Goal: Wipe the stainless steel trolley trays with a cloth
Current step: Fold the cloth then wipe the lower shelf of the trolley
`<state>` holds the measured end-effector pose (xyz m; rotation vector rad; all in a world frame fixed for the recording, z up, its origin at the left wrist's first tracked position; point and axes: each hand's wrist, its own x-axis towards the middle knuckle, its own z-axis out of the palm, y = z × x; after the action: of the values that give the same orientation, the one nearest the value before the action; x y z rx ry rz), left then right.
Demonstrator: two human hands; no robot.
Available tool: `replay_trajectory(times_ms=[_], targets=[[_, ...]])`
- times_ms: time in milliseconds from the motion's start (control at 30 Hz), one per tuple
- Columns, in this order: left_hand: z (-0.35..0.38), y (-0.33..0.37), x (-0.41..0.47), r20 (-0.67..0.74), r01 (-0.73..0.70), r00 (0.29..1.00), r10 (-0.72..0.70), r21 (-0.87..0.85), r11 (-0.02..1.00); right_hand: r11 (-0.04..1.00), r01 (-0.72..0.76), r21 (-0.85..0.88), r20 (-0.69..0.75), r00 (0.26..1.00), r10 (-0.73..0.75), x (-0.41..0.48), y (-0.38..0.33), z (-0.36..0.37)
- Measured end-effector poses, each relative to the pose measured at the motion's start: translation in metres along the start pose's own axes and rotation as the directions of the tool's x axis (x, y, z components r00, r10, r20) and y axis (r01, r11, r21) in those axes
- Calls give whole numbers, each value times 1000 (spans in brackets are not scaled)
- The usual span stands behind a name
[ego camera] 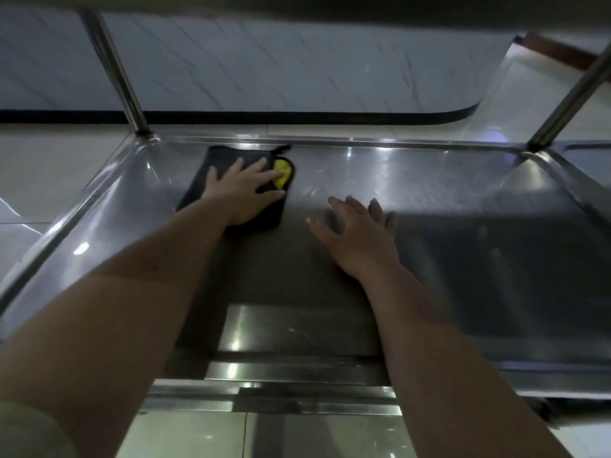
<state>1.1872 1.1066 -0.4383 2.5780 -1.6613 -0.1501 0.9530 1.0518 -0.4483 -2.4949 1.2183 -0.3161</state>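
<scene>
The wiping of the lower tray is under way, I judge, with the far-left part being worked. The cloth lies flat on the tray floor near its far-left corner, close under the far rim. The left hand presses down on it, palm flat and fingers straight and slightly spread. The right hand is over the middle of the tray, fingers fanned and holding nothing. It is blurred, so I cannot tell whether it touches the steel or hovers just above it.

The next move likely calls for sliding the cloth along the far rim toward the tray's right side. Pressure should stay even so the fabric does not bunch, and the rounded corners need care.

The tray is a shallow steel pan, smooth and glossy, with sloped walls, curved corners and faint scratches catching the light. The cloth is soft, dark and folded to a rough rectangle, with a yellow inner face showing at its right edge. A round polished post rises from the tray's far-left corner.
</scene>
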Motion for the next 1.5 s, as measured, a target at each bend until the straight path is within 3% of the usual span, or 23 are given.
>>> replay_trajectory(times_ms=[133,267,333,400,467,500,533,667,733,800,833,900,967,1033,1133,1233,1300,1367,1500], targets=[[-10,-88,-23,-1,376,926,-376,-16,926,1000,-15,20,4,1000,15,-1,-6,-1],[-7,-83,-27,31,502,865,-501,-29,865,992,0,130,-6,1000,0,-1,-10,-1],[-3,-39,-21,11,397,918,-397,-33,917,983,-12,181,-10,1000,14,2,-8,-4],[6,26,-20,-13,198,980,-198,-10,980,925,-67,375,-44,995,90,2,-6,-11],[17,102,-28,-5,4,1000,-4,21,1000,679,-112,726,-45,977,210,-1,-1,-26],[22,137,-37,19,-84,996,84,39,996,537,-125,834,-21,966,258,-3,4,-35],[26,168,-47,48,-164,986,162,50,985,470,-131,873,-10,958,286,-4,11,-45],[30,220,-81,59,-384,920,387,-63,921,685,-139,715,-148,928,343,-8,46,-75],[19,211,-92,-57,-417,905,422,-322,850,763,-122,635,-155,947,281,-10,58,-79],[4,192,-101,-181,-318,947,264,-632,706,869,-77,488,-113,982,150,-9,60,-77],[-2,180,-104,-216,-247,967,134,-674,696,916,-38,399,-92,992,81,-7,56,-73],[-8,154,-107,-228,-59,968,-103,-609,791,985,71,161,-9,997,-70,-7,41,-66],[-10,138,-111,-130,148,957,-260,-551,821,982,189,-26,165,969,-182,-9,23,-58],[-11,138,-115,22,272,946,-323,-596,755,966,223,-131,259,948,-184,-9,9,-51],[-12,146,-115,102,335,934,-342,-581,742,860,300,-412,196,951,-238,-2,-1,-55],[-19,152,-116,131,367,929,-347,-466,805,726,306,-616,66,938,-340,2,7,-72],[-25,156,-117,82,318,946,-314,-433,844,742,262,-617,-21,937,-348,-5,26,-87],[-32,164,-118,-48,175,971,-233,-518,837,797,221,-562,-127,929,-347,-18,47,-102],[-51,197,-124,-339,-192,938,-79,-693,694,935,141,-325,-381,886,-266,-63,85,-139]])
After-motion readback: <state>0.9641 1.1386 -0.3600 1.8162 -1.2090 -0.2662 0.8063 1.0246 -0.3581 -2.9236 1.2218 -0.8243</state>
